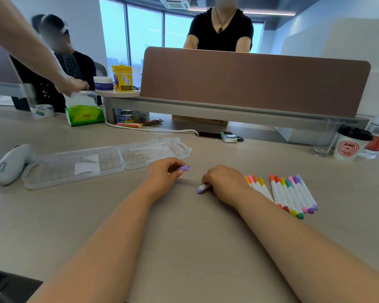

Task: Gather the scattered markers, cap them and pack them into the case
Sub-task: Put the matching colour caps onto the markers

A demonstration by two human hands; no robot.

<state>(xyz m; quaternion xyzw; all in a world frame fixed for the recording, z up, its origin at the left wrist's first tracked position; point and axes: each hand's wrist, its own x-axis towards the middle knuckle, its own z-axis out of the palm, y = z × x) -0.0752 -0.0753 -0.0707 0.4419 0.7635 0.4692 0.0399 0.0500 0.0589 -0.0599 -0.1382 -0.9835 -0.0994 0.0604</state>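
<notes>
My left hand (163, 170) pinches a small purple cap (183, 168) just above the table. A hand's width to its right, my right hand (224, 181) grips a white marker (202, 188) whose lilac end pokes out toward the left. Several capped markers (292, 194) in mixed colours lie side by side on the table to the right of my right hand, some partly hidden by my wrist. The clear plastic case (101, 164) lies open and flat on the table, behind and to the left of my left hand.
A grey handheld device (8, 164) lies left of the case. A paper cup (349, 144), a glass (325, 139) and a bottle stand at the far right. A green tissue pack (83, 114) and a brown desk divider (249, 80) sit at the back, with people beyond.
</notes>
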